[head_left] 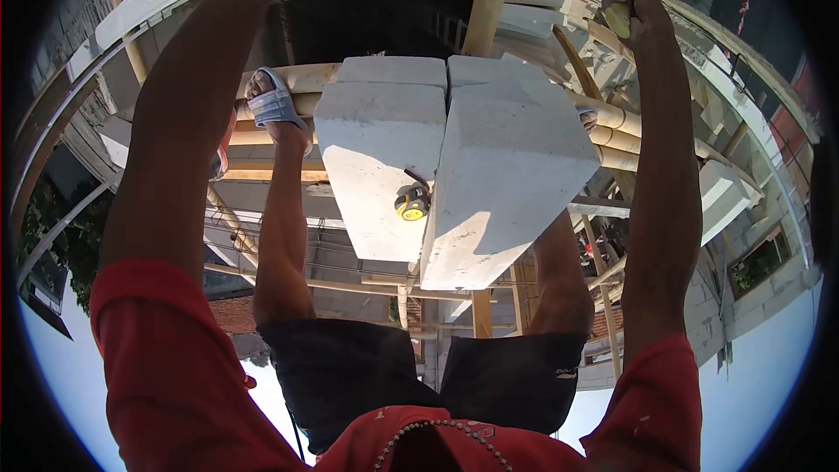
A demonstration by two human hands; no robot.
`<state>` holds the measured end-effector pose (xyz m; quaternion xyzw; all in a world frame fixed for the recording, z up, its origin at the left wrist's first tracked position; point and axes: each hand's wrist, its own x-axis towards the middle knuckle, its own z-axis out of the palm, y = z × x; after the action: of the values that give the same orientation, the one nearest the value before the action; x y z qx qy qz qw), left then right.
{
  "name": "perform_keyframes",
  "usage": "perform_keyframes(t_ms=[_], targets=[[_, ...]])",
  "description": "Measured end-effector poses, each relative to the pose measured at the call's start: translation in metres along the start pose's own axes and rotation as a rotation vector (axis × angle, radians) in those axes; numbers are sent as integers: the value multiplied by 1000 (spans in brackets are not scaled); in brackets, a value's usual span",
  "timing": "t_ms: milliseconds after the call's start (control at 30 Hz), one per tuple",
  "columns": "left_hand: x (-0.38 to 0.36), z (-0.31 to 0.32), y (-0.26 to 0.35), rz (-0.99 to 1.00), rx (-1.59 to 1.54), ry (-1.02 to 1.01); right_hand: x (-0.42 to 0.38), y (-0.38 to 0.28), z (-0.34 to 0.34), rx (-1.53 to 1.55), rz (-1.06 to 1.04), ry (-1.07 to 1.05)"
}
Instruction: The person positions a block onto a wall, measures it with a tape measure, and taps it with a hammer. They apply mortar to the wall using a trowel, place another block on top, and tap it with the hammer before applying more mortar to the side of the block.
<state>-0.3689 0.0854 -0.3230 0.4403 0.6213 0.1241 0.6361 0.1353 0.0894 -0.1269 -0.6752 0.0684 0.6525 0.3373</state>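
Note:
My right hand [645, 19] is raised at the upper right, its fingers wrapped round a yellowish, rounded handle-like piece [618, 21]. The rest of that piece is hidden, and I cannot tell its kind. My left arm [188, 114] stretches up past the top edge, leaving the left hand out of view. Between my arms, two large white blocks stand side by side, a left block [376, 135] and a right block [516, 153], with a narrow dark gap. A black and yellow tape measure [412, 203] lies on the left block, close to the gap.
Bamboo poles [619, 138] run beneath and beside the blocks, near my sandalled foot [278, 105]. An upright timber [488, 9] rises behind the blocks. A pale curved wall edge [166, 0] crosses the top left. Deep open drops show between the poles below.

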Motion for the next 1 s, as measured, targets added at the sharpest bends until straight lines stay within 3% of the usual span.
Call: perform_keyframes(t_ms=[33,133,233,333,433,500,600,633,733,800,833,867,933,1000], targets=[[0,3,-6,28,-128,25,-3,14,19,-19,-48,91],[-11,7,13,-17,11,49,14,59,54,-30,31,121],[-14,7,14,12,118,55,22,47,31,-131,571,-504],[-17,7,12,16,201,62,12,33,20,-63,494,-330],[-13,7,10,89,59,36,3,39,29,158,178,-105],[-16,6,11,19,20,56,-4,63,55,217,26,130],[-15,5,5,60,255,36,57,61,18,27,627,-439],[-14,4,5,78,372,30,54,51,13,-42,610,-445],[-30,13,28,33,739,63,56,45,4,155,567,-391],[-10,6,-2,68,277,20,48,60,19,212,264,-205],[-6,-1,-9,85,49,0,47,63,22,192,269,-214],[-4,-8,-15,135,254,5,46,67,26,173,274,-223],[-5,-7,-19,233,650,11,50,68,20,28,599,-427],[1,-8,-25,265,838,32,41,62,18,-40,398,-328]])
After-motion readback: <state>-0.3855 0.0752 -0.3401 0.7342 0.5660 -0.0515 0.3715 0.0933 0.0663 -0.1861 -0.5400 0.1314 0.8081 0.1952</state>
